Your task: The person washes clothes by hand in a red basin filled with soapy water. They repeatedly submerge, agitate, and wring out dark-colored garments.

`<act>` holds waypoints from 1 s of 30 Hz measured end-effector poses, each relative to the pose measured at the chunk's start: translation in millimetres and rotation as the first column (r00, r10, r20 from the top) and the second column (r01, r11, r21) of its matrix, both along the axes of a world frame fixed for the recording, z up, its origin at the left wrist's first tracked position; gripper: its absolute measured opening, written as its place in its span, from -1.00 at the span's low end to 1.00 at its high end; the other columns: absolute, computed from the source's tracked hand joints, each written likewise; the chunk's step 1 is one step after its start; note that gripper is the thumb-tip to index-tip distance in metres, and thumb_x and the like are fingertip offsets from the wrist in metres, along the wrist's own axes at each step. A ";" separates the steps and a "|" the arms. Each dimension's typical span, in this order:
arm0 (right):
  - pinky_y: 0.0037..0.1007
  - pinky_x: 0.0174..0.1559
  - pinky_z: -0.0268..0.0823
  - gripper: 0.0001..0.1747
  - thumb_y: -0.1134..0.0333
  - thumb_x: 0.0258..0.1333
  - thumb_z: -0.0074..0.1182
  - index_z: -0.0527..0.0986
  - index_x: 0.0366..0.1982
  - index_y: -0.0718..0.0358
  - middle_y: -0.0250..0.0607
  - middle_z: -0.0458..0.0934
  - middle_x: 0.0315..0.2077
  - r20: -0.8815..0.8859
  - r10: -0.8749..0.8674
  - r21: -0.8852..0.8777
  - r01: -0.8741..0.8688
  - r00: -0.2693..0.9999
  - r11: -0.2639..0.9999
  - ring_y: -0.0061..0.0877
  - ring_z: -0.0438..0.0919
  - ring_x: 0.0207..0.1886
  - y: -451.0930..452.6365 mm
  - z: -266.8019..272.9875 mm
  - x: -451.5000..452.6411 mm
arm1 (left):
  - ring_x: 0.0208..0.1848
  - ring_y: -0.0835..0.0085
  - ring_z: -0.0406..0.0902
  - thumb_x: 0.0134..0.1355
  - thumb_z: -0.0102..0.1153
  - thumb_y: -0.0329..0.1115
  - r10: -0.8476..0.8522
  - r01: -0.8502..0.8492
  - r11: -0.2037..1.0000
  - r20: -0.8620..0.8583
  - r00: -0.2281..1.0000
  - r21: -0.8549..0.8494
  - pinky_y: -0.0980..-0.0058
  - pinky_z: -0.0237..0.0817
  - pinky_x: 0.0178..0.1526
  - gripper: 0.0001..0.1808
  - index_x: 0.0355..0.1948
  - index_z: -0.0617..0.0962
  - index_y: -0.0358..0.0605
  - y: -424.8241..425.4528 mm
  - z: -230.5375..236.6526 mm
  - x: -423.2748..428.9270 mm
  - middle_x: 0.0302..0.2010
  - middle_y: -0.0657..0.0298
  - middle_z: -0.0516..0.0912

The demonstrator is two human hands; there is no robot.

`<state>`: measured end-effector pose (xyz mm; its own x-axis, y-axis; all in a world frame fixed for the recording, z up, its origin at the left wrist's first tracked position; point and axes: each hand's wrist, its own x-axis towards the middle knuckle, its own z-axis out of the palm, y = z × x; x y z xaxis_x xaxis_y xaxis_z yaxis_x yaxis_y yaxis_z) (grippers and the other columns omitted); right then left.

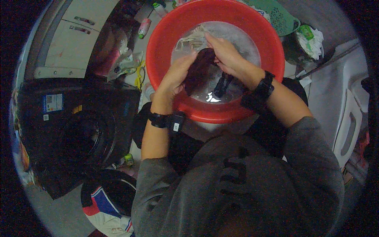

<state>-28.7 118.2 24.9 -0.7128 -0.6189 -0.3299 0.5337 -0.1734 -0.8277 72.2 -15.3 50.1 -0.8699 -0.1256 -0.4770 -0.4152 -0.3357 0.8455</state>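
Observation:
Before me stands a large red plastic basin (271,56) with cloudy, sudsy water (237,35) in it. Over the water, both hands grip a dark, wet-looking cloth (200,71). My left hand (179,69) has it by the left edge, with the fingertips partly hidden. My right hand (224,53) is closed on its upper right part. A narrow dark end of cloth (222,86) hangs down below the right hand to the water. Just beyond the hands, a pale cloth (192,40) lies in the water near the far left side. Each wrist wears a black strap with a small box.
A black front-loading washing machine (80,124) is at left. Bottles (144,28) and plastic bags (127,63) lie beyond it. A green perforated basket (276,17) and a bin with a white liner (311,44) are at far right. A red, white and blue item (106,207) lies lower left.

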 end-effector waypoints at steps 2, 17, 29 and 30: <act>-0.60 -0.62 0.05 -0.63 0.03 0.23 -0.17 0.34 -0.51 0.15 -0.45 0.31 -0.67 -0.158 0.021 0.057 -0.012 0.987 0.998 -0.69 0.23 -0.66 -0.7 -1.0 -1.4 | -0.25 0.47 0.54 0.28 -0.07 -0.16 -0.070 0.069 0.993 0.004 0.998 0.093 0.53 0.38 -0.20 -0.66 -0.10 0.45 -0.23 0.7 1.9 1.9 -0.27 0.20 0.59; -0.53 -0.18 0.29 -0.73 0.27 0.18 -0.07 0.45 -0.24 0.35 -0.36 0.51 -0.37 -0.645 0.161 0.185 -0.052 0.747 0.981 -0.62 0.45 -0.29 -19.7 -9.3 16.4 | -0.10 0.43 0.46 0.22 0.02 -0.31 0.245 -0.168 0.950 -0.295 0.924 0.263 0.43 0.29 -0.01 -0.69 -0.05 0.39 -0.19 -11.4 -8.7 6.5 -0.12 0.18 0.50; -0.52 -0.01 0.24 -0.62 0.45 0.01 -0.11 0.43 -0.07 0.34 -0.28 0.49 -0.19 -0.411 0.117 -0.036 -0.144 0.904 0.989 -0.54 0.43 -0.12 -13.5 -6.6 2.2 | -0.10 0.37 0.48 0.03 0.05 -0.61 0.381 -0.323 0.924 -0.401 0.833 0.207 0.43 0.33 -0.02 -0.58 -0.06 0.38 -0.10 -23.1 -14.8 1.0 -0.11 0.16 0.50; -0.52 0.00 0.24 -0.61 0.44 0.00 -0.10 0.42 -0.06 0.34 -0.29 0.49 -0.18 -0.406 0.125 -0.016 -0.144 0.905 0.990 -0.54 0.43 -0.11 -12.5 -6.5 1.4 | -0.08 0.38 0.47 0.01 0.06 -0.62 0.363 -0.287 0.930 -0.441 0.821 0.230 0.43 0.33 -0.02 -0.53 -0.01 0.37 -0.08 -22.2 -14.2 1.1 -0.07 0.18 0.49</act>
<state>-27.3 105.6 18.4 -0.6884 -0.7253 -0.0023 0.1770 -0.1649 -0.9703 73.3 -37.5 35.9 -0.9135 -0.4026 -0.0595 0.1725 -0.5154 0.8394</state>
